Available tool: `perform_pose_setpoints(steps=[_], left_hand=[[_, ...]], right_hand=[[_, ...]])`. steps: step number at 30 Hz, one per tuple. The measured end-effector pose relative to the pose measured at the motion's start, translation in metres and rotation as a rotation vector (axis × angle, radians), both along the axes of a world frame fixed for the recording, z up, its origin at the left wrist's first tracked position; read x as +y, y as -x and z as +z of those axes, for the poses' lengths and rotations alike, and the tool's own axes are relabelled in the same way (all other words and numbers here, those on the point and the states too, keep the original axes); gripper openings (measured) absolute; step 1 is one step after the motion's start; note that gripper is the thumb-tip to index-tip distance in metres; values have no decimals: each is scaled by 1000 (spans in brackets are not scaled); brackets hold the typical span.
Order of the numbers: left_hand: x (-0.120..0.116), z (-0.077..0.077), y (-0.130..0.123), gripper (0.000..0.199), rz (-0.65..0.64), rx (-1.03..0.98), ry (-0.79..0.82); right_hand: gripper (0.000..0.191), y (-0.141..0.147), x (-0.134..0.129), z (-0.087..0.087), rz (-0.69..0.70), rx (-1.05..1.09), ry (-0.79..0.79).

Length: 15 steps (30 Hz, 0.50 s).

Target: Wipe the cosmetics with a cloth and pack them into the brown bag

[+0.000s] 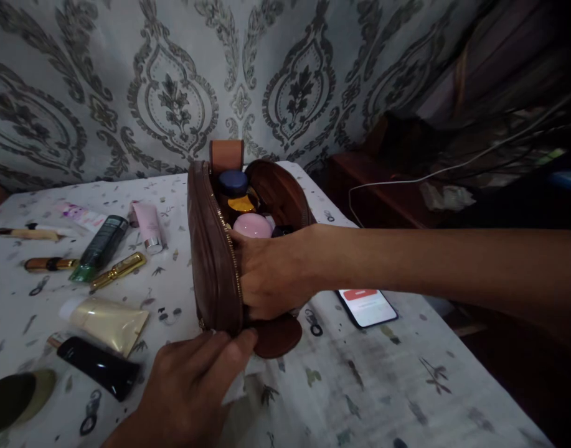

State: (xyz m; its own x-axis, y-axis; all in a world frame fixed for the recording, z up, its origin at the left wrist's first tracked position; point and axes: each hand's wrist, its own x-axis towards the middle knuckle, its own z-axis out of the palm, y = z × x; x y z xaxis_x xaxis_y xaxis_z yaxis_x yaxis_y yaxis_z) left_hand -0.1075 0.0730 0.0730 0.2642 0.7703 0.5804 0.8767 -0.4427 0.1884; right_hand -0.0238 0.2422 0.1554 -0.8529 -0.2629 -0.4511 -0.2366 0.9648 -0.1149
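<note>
A brown zippered toiletry bag (208, 249) stands on the table with its top unzipped. Inside it are a jar with a dark blue lid (233, 182), a yellow-gold lid (242, 204) and a round pink lid (252, 226). My right hand (278, 270) reaches into the bag from the right; its fingertips are hidden behind the zippered side, so I cannot see what they touch. At the bag's near end, my left hand (192, 379) is closed on the lower corner, beside a rounded brown flap (278, 337).
Left of the bag lie a pink tube (147, 224), a dark green tube (103, 242), a gold stick (119, 269), a cream tube (108, 320) and a black bottle (98, 364). A lit phone (367, 309) lies under my right forearm. A white cable (420, 177) runs at right.
</note>
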Motion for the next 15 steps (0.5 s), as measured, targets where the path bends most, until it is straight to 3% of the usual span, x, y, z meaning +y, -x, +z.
perform_pose_setpoints(steps=[3, 10, 15], left_hand=[[-1, -1, -1, 24, 21, 19, -18], [-2, -3, -1, 27, 69, 45, 32], [-2, -3, -3, 35, 91, 40, 24]], right_hand=[[27, 0, -1, 4, 74, -85, -91], [11, -6, 9, 3, 61, 137, -112], [41, -10, 17, -4, -52, 198, -138]])
